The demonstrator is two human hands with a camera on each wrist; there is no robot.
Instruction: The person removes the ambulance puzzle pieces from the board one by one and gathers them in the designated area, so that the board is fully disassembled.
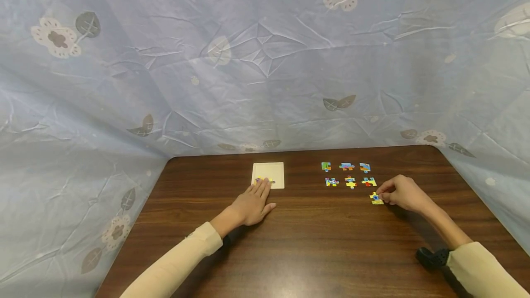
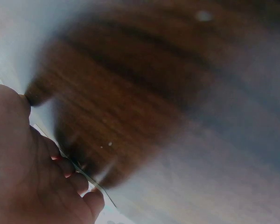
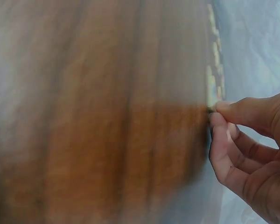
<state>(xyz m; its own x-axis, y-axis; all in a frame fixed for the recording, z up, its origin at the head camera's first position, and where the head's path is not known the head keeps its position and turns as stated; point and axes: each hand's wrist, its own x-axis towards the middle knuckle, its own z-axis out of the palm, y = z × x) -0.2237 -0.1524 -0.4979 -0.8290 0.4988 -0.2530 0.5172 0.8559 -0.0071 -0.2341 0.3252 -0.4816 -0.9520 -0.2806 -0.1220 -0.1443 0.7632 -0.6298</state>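
My right hand pinches a yellow jigsaw piece with a blue round mark between thumb and forefinger, at the front of a group of pieces. In the right wrist view the fingertips meet at the piece's edge, low over the table. On the left, my left hand lies with fingers stretched out over the lower edge of a cream square puzzle tray. Yellow and purple jigsaw pieces in the tray show beside its fingertips, partly covered by them. The left wrist view shows the palm and the fingers at the tray's edge.
Two rows of jigsaw pieces lie beyond the right hand, among them a green one, a blue one and a red-and-yellow one. The brown wooden table ends at a pale blue flowered cloth behind and at the sides.
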